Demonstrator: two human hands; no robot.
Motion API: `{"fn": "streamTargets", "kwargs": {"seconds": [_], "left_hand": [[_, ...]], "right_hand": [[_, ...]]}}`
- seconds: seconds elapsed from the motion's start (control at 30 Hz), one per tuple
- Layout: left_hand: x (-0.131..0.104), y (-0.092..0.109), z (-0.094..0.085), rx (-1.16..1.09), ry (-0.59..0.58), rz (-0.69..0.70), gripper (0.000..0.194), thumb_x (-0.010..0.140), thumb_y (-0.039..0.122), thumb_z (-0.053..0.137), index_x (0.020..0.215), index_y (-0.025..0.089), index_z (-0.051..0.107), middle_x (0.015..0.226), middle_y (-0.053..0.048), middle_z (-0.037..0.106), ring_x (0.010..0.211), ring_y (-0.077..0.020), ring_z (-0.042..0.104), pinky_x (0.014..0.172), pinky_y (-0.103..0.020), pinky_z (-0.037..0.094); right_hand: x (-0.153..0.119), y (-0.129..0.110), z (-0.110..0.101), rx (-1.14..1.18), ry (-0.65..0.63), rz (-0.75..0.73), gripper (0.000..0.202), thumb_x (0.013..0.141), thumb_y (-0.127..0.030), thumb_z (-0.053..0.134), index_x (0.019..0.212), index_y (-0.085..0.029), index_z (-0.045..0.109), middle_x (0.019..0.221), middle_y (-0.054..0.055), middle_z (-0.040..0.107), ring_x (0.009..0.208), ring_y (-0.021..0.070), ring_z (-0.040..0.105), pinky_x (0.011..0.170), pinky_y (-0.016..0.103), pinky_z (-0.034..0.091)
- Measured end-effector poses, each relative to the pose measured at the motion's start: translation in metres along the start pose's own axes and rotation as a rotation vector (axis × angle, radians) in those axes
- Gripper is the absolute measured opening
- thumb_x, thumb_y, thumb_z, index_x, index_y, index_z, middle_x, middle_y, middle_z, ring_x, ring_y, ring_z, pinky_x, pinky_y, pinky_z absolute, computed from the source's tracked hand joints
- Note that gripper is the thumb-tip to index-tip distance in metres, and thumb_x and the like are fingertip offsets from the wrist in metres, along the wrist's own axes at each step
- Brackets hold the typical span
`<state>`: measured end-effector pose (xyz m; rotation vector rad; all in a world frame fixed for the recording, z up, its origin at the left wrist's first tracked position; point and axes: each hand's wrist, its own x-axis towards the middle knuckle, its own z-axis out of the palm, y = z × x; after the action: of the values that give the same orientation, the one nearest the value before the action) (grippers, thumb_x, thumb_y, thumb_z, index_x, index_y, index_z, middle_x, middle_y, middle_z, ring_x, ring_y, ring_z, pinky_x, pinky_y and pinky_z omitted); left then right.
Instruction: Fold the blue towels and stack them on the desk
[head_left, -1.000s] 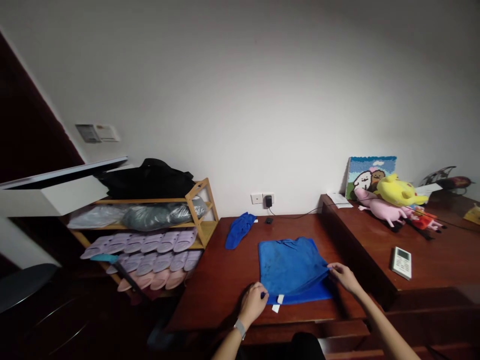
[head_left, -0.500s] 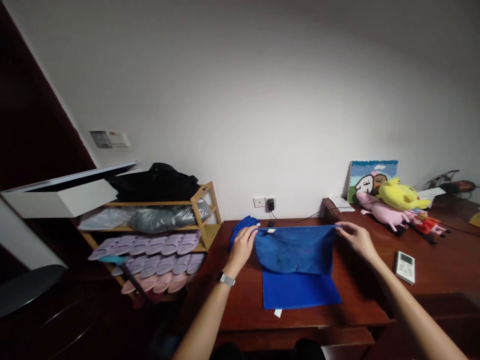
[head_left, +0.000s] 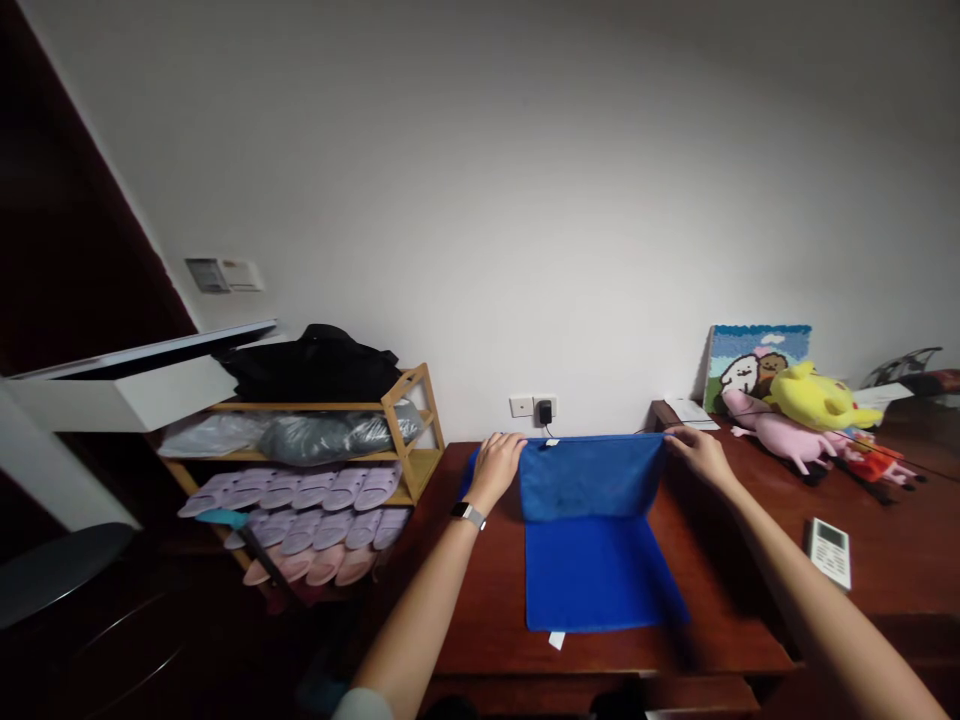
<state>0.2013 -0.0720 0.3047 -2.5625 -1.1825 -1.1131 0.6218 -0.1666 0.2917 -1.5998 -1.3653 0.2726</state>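
A thin blue cloth (head_left: 592, 485) hangs stretched between my two hands, its top edge raised above the table. My left hand (head_left: 497, 468) is closed on the top left corner, beside a small white tag. At the top right corner my right hand (head_left: 699, 455) pinches the same edge. The lower edge of the hanging cloth meets a brighter blue cloth (head_left: 592, 575) lying flat on the table; I cannot tell whether they are one piece. A white label shows at its front edge. Behind my left hand a bit of bunched blue cloth (head_left: 469, 478) is mostly hidden.
The reddish-brown table (head_left: 480, 640) stands against the wall. To the right lie a white remote control (head_left: 829, 552), plush toys (head_left: 814, 405) and a picture (head_left: 757, 350). A slipper rack (head_left: 405, 440) stands left, with a black bag (head_left: 315, 365) on top. A plug (head_left: 545, 409) sits in the wall socket.
Both hands have moved up and away toward the wall, raising the held cloth's edge. More of the flat blue cloth shows in front, and the bunched cloth is more covered.
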Motion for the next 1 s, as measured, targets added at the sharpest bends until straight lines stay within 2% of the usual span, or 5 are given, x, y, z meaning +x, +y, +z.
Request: {"fn": "streamTargets", "kwargs": {"seconds": [0.2, 0.43, 0.57, 0.77, 1.0], "left_hand": [[-0.059, 0.027, 0.005, 0.088, -0.005, 0.022, 0.033, 0.107, 0.031, 0.039, 0.114, 0.022, 0.069, 0.11, -0.009, 0.075, 0.103, -0.0246, 0.062, 0.091, -0.04, 0.044], [-0.236, 0.042, 0.101, 0.153, -0.219, 0.067, 0.035, 0.101, 0.009, 0.038, 0.104, 0.024, 0.069, 0.098, -0.004, 0.073, 0.09, -0.0223, 0.064, 0.083, -0.039, 0.048], [-0.286, 0.039, 0.129, 0.1, -0.214, 0.007, 0.031, 0.1, 0.01, 0.04, 0.104, 0.024, 0.068, 0.106, -0.005, 0.072, 0.092, -0.0211, 0.065, 0.084, -0.038, 0.051], [-0.281, 0.04, 0.113, -0.014, -0.281, -0.022, 0.022, 0.099, 0.016, 0.047, 0.099, 0.026, 0.067, 0.101, -0.004, 0.071, 0.093, -0.0217, 0.066, 0.085, -0.038, 0.055], [-0.291, 0.008, 0.098, -0.073, -0.268, -0.043, 0.029, 0.101, 0.025, 0.047, 0.119, 0.032, 0.07, 0.12, -0.004, 0.075, 0.109, -0.021, 0.07, 0.096, -0.037, 0.059]], "right_hand": [[-0.056, 0.036, -0.005, -0.008, 0.036, -0.023, 0.047, 0.08, -0.062, 0.062, 0.101, -0.023, 0.076, 0.104, 0.009, 0.079, 0.098, 0.0291, 0.073, 0.093, 0.039, 0.054], [-0.203, 0.164, 0.069, -0.067, -0.089, 0.121, 0.044, 0.079, -0.062, 0.056, 0.09, -0.025, 0.076, 0.097, 0.009, 0.08, 0.095, 0.0315, 0.075, 0.088, 0.039, 0.059], [-0.24, 0.197, 0.092, -0.238, -0.15, 0.086, 0.037, 0.085, -0.045, 0.045, 0.093, -0.025, 0.076, 0.099, 0.01, 0.077, 0.097, 0.0277, 0.073, 0.09, 0.036, 0.057], [-0.226, 0.157, 0.104, -0.731, -0.201, 0.047, 0.037, 0.09, -0.026, 0.043, 0.105, -0.021, 0.076, 0.124, 0.014, 0.069, 0.109, 0.0309, 0.065, 0.092, 0.041, 0.052], [-0.222, 0.069, 0.214, -0.608, -0.293, -0.076, 0.051, 0.102, -0.056, 0.036, 0.143, -0.037, 0.059, 0.158, 0.001, 0.047, 0.149, 0.0334, 0.035, 0.122, 0.058, 0.025]]}}
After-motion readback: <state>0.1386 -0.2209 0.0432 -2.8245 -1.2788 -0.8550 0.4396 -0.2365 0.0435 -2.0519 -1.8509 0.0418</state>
